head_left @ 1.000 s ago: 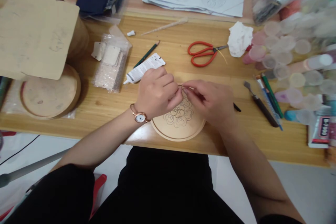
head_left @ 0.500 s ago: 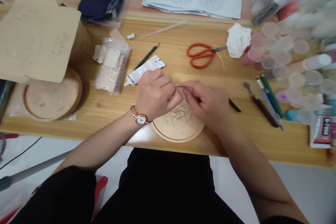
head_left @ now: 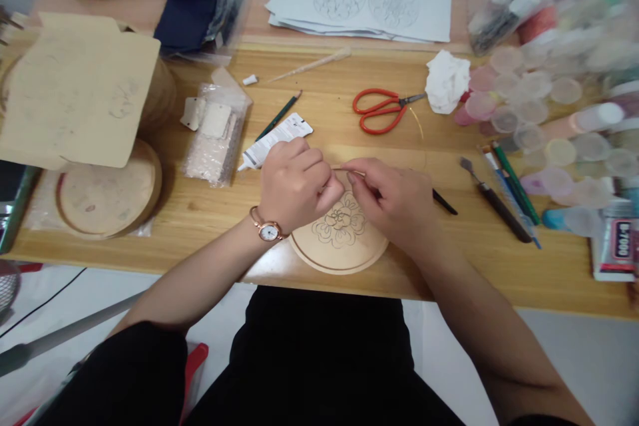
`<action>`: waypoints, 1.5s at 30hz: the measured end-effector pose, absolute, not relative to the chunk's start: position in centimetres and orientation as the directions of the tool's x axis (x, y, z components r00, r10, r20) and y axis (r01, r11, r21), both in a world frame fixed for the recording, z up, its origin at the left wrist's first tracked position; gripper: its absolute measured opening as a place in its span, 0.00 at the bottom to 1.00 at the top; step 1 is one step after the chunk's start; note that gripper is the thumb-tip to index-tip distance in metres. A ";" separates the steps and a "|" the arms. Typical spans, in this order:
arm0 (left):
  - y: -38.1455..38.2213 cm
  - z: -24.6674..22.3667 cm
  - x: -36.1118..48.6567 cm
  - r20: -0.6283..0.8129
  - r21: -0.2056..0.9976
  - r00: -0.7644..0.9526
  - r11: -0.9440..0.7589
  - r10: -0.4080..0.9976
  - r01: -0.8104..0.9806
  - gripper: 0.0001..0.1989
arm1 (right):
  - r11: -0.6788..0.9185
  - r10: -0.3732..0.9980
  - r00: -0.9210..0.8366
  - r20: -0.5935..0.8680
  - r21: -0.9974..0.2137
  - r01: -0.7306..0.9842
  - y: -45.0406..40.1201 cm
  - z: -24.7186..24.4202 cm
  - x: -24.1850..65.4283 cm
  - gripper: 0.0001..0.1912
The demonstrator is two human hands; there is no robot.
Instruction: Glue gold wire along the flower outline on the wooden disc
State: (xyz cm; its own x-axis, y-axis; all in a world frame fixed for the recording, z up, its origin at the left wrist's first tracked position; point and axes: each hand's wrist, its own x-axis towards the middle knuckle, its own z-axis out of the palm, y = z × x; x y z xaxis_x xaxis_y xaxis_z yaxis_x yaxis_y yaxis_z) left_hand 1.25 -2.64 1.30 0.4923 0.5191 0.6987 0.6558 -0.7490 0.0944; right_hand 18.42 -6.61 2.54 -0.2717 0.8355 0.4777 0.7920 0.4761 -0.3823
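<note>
- A thin gold-coloured metal strip [head_left: 352, 172], narrow and smooth, is held just above a round wooden plaque [head_left: 319, 258] near the front edge of the tabletop [head_left: 214, 213]. The plaque has a pale, fine grain, a grooved rim and a flower drawing [head_left: 339, 226] in dark line.
- The right hand's [head_left: 392, 203] fingers are pinched together on the strip. The left hand's [head_left: 297, 185] fingers are curled together at its other end, but whether they grip it is hidden.
- A black pointed tip [head_left: 444, 202] juts from beneath the right hand; what it belongs to is hidden.
- A loose pinch could let the springy strip slip. Uneven pressure could kink it, and such thin metal would probably keep the crease.
- Just beyond lie a white printed tube [head_left: 274, 148] and red-handled scissors [head_left: 380, 110].
- Further right stand translucent pots [head_left: 529, 106], a slim palette knife [head_left: 502, 213] and a B-7000 glue box [head_left: 618, 249].
</note>
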 end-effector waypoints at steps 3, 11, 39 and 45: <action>-2.7 1.3 1.2 0.687 0.111 0.493 -0.747 0.534 0.655 0.15 | 0.465 0.838 -0.252 0.484 -0.390 0.795 -6.6 2.5 18.4 0.09; -2.7 1.1 1.3 0.690 0.113 0.488 -0.745 0.535 0.657 0.15 | 0.428 0.841 -0.192 0.506 -0.404 0.808 -6.7 2.4 18.2 0.08; -2.3 1.4 1.0 0.672 0.101 0.540 -0.784 0.507 0.612 0.15 | 0.531 0.767 -0.313 0.560 -0.280 0.800 -6.4 2.3 18.9 0.08; -2.4 1.8 0.8 0.608 0.072 0.618 -0.810 0.498 0.582 0.14 | 0.511 0.792 -0.312 0.525 -0.288 0.810 -6.3 2.4 19.0 0.11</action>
State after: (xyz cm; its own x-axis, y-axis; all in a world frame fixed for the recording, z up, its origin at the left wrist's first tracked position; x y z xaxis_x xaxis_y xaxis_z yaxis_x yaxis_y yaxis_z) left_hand 0.83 -2.36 1.76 0.6182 0.4980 0.6081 0.5821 -0.8099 0.0715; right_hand 18.99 -6.35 2.36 -0.3125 0.7916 0.5252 0.8102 0.5107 -0.2876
